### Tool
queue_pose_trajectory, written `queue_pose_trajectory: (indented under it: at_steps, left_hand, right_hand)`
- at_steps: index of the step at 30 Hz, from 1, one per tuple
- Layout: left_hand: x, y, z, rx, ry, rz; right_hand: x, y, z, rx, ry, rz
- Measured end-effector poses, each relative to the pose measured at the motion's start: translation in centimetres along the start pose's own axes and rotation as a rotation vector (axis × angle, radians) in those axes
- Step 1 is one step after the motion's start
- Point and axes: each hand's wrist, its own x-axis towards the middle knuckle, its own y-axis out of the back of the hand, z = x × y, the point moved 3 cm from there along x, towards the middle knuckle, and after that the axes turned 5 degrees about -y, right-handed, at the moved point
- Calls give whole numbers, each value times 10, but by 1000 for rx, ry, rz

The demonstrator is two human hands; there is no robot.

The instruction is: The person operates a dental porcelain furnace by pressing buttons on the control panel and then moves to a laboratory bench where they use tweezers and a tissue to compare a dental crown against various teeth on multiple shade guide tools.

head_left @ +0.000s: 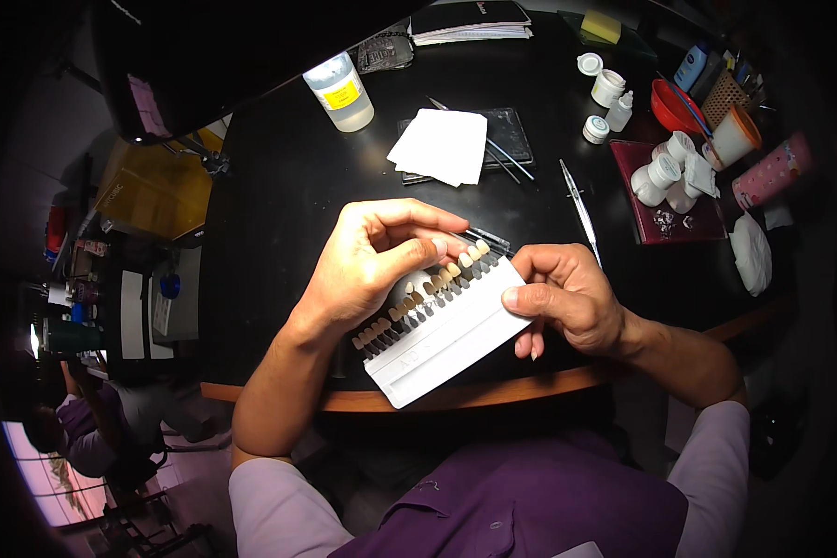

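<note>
A dental shade guide (456, 332) is held tilted over the desk's near edge, its right end higher and farther away. It is a long white holder with a row of tooth-shaped tabs, from pale to dark brown, along its far side. My right hand (572, 302) is closed on the right end, thumb on top and fingers underneath. My left hand (381, 253) bends over the tab row, closed, its thumb and fingertips at the tabs near the upper end; the exact contact is partly hidden. Just beyond those fingertips is a clear plastic piece (489, 240).
White paper sheets (442, 144) lie on a dark pad with slim tools. A tweezer-like metal tool (581, 214) lies right. A yellow-labelled bottle (341, 91) stands far left of them. Small jars (608, 87) and a maroon tray (634, 177) with containers occupy the right. A monitor (205, 56) overhangs far left.
</note>
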Motion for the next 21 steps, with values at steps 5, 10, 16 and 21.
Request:
queue_pose_trajectory:
  at_steps: [5, 10, 16, 21]
  left_hand:
    - [2, 7, -2, -50, -3, 39]
    - [9, 32, -12, -718, -38, 106]
    - [10, 12, -12, -584, 20, 159]
    - [9, 1, -11, -382, 60, 73]
  right_hand:
    - [1, 1, 0, 25, 19, -8]
    - [4, 12, 0, 80, 104, 64]
    - [11, 29, -5, 198, 293, 211]
    - [12, 28, -6, 193, 294, 223]
